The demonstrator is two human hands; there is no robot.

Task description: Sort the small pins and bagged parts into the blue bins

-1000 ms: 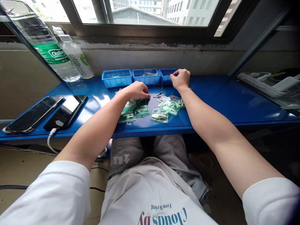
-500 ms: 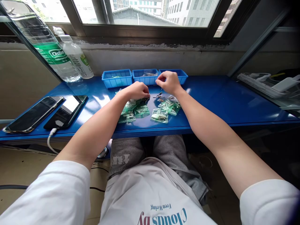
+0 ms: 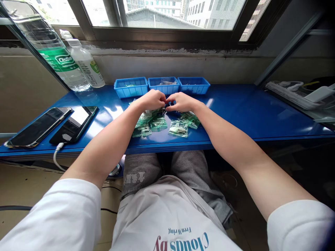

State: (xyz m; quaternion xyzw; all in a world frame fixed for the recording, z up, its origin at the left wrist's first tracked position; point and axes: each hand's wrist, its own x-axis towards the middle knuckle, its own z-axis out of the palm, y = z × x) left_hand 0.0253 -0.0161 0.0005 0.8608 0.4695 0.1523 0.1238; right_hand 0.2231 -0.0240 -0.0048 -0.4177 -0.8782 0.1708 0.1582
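My left hand (image 3: 155,100) hovers over the pile of small bags with its fingers pressed together. Small dark thin bits show under its fingertips, too small to name. Close against it, my right hand (image 3: 181,101) reaches in from the right, thumb and index finger curved with a dark gap between them. Below the hands lie several small clear, green-tinted zip bags with thin metal pieces inside; a front bag (image 3: 178,128) and a left bag (image 3: 158,123) show best. Loose parts beneath the right hand are mostly hidden.
Three blue bins stand along the back: a left bin (image 3: 131,91), a middle bin (image 3: 164,90) and a right bin (image 3: 194,90), with small contents. Two phones (image 3: 74,123), one cabled, and two bottles (image 3: 87,66) are at the left. A rack (image 3: 295,96) stands right.
My right hand has come down and left from in front of the right bin to my left fingertips. That bin's inside now shows. My left hand has hardly moved.
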